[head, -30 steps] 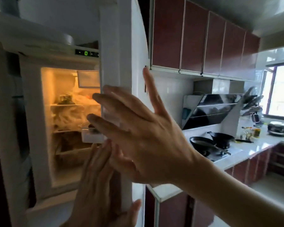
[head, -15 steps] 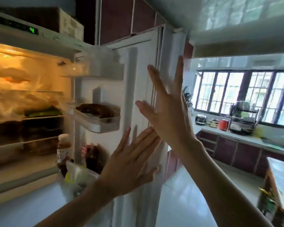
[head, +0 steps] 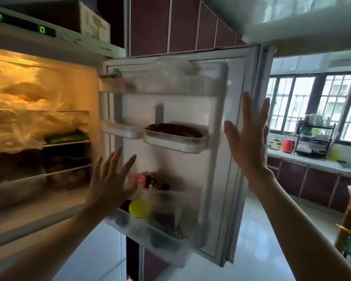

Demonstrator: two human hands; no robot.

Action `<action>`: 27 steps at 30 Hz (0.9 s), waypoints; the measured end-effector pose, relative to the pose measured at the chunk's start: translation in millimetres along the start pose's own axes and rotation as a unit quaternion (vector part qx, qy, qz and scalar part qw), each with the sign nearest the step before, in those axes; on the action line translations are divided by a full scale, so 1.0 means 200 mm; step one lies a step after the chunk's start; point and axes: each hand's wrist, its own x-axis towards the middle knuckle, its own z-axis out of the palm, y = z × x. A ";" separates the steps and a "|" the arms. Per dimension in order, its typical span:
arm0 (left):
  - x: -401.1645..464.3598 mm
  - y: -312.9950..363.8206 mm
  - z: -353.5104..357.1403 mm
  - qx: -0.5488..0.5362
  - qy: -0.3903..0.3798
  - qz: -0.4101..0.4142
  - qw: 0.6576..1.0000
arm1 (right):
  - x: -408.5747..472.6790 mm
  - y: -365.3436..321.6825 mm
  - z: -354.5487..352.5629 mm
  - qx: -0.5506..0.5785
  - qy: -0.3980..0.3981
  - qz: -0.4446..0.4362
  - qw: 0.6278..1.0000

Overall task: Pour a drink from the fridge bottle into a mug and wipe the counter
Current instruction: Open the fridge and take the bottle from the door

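The fridge door (head: 217,110) stands wide open, its inner side facing me. My right hand (head: 248,136) lies flat with straight fingers against the door's outer edge. My left hand (head: 109,183) is spread open in front of the lowest door bin (head: 162,240), holding nothing. That bin holds a bottle with a red label (head: 143,180), partly hidden behind my left hand, a yellow cap (head: 138,207) and dark packets. No mug is in view.
The lit fridge interior (head: 39,118) at left has shelves packed with plastic bags. A door tray (head: 174,136) holds something brown. At far right a counter (head: 304,159) under the windows carries a dish rack (head: 314,138) and a red kettle (head: 288,145). White floor lies below.
The fridge door has swung wider open. My right hand stayed on its edge, and my left hand moved left and down toward the bottom door bin.
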 end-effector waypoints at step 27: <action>0.10 0.20 -0.56 -0.062 0.031 0.194 0.979 | 0.02 0.05 0.10 -0.023 -0.001 0.067 0.997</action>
